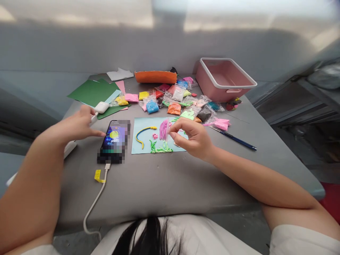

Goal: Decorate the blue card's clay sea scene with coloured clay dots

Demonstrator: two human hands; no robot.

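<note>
My left hand [79,124] hovers beside the phone [114,141], fingers stretched out toward its left edge, nothing in it. My right hand [191,136] pinches a small clear bag of pink clay [163,129] over the light blue card [143,145]. Stuck on that card are a yellow clay curve [143,134], a small pink clay flower [155,136] and green clay plants [160,147].
Several small bags of coloured clay [174,99] lie behind the card. A pink plastic bin [225,78] stands at the back right. Green paper sheets [92,92] and a white earbud case [102,107] sit at the left. A blue pencil [235,139] lies right. A white cable [93,205] runs from the phone.
</note>
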